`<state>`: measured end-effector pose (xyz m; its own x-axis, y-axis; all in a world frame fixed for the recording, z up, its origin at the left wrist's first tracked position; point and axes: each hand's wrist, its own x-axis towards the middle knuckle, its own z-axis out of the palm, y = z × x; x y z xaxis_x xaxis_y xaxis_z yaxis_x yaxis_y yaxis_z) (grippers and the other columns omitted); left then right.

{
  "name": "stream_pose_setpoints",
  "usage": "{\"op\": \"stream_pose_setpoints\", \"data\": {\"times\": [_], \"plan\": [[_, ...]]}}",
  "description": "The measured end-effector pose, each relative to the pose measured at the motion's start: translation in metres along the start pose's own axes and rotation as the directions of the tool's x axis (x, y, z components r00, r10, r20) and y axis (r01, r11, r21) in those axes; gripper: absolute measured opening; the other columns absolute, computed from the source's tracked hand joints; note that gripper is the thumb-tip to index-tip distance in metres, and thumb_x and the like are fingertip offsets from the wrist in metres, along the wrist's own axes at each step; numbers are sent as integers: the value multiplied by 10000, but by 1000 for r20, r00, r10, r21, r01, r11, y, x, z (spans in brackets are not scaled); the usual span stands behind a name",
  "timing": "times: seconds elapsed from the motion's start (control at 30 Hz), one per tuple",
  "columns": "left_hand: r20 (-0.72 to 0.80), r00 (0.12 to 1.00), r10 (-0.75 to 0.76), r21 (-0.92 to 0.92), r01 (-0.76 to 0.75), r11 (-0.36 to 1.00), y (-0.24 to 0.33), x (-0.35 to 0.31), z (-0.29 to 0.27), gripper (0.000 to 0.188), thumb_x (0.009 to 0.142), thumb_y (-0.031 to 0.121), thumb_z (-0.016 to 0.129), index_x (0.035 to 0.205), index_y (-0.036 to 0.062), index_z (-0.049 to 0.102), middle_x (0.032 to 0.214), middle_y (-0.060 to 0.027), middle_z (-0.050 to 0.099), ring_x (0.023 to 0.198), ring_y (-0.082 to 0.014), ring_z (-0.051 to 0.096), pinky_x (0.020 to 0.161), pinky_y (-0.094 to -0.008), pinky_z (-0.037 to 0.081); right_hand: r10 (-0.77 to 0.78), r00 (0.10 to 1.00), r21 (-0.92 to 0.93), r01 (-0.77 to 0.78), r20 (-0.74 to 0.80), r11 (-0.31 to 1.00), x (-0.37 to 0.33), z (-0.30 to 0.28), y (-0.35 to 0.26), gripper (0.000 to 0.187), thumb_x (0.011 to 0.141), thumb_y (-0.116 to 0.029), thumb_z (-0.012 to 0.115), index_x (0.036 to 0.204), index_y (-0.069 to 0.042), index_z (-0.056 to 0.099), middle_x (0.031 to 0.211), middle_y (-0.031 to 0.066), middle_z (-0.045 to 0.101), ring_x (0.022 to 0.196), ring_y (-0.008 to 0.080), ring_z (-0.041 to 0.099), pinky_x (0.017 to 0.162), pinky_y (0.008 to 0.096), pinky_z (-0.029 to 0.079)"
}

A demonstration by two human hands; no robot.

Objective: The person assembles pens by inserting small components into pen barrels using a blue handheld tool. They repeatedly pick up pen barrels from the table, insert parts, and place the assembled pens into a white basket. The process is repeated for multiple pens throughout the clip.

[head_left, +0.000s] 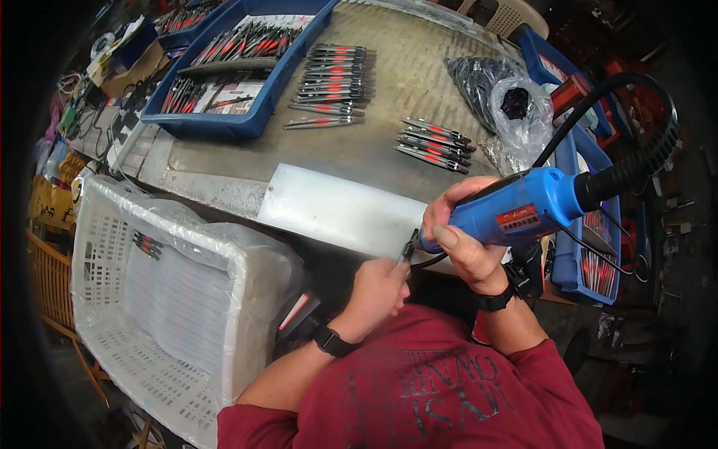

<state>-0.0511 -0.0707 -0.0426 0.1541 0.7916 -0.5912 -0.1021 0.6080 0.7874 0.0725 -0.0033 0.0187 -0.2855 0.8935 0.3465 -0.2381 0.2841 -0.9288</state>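
My right hand (471, 247) is wrapped round a blue power screwdriver (516, 206), held level with its nose pointing left. My left hand (376, 293) is closed on a slim, dark-ended tool (408, 251); its kind is unclear and the fingers cover most of it. The tool's upper end meets the screwdriver's nose, by the right end of a white block (336, 213) at the bench's near edge. Beyond the block lies a small group of slim grey, red and black tools (434, 146). A longer column of similar tools (333, 78) lies farther back.
A white basket (238, 307), lined with clear plastic, stands at the left, several tools inside. A blue tray (258, 120) of tools sits back left. Plastic bags (517, 123) of dark parts and another blue tray (572, 277) are at the right. A black cable (636, 78) arches from the screwdriver.
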Motion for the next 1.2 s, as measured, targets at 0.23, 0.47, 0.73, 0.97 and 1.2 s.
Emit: {"op": "stream_pose_setpoints", "data": {"times": [0.23, 0.47, 0.73, 0.97, 1.2], "plan": [[-2, 1000, 17, 16, -17, 1000, 1, -1, 0, 253, 907, 192, 492, 740, 12, 556, 579, -30, 536, 420, -67, 456, 355, -204, 378, -5, 999, -71, 7, 32, 997, -1, 2, -1, 388, 711, -22, 670, 1028, -30, 446, 761, 45, 533, 683, 126, 527, 609, 260, 434], [-46, 998, 52, -39, -53, 998, -3, 1, 1, 274, 876, 167, 508, 696, -29, 569, 550, -65, 560, 422, -114, 521, 374, -262, 414, -25, 989, -332, 72, 144, 941, 10, 9, 6, 287, 721, 26, 591, 957, -14, 434, 719, 48, 520, 638, 109, 509, 570, 242, 431], [-56, 997, 56, -1, -56, 998, -1, -2, 1, 309, 882, 187, 515, 660, -25, 545, 545, -71, 562, 422, -125, 527, 369, -269, 414, 87, 977, -180, -52, 192, 982, 20, 16, 2, 265, 687, 18, 592, 928, -5, 483, 778, 42, 546, 670, 100, 522, 608, 235, 433], [-34, 999, 30, -14, -31, 999, -2, 0, 1, 322, 889, 238, 505, 711, -24, 558, 568, -67, 567, 445, -112, 531, 383, -255, 421, 16, 996, -177, -1, 83, 984, 5, 10, 0, 382, 705, 33, 658, 1014, -20, 442, 786, 44, 537, 720, 111, 536, 657, 256, 446], [23, 991, 132, -14, -132, 991, 19, -2, -13, 215, 916, 212, 504, 823, 27, 561, 632, -21, 552, 490, -71, 493, 423, -201, 414, -165, 951, 92, 194, -260, 977, -13, -19, -21, 417, 701, 13, 655, 1058, -24, 442, 818, 53, 546, 714, 130, 545, 635, 270, 462]]}}
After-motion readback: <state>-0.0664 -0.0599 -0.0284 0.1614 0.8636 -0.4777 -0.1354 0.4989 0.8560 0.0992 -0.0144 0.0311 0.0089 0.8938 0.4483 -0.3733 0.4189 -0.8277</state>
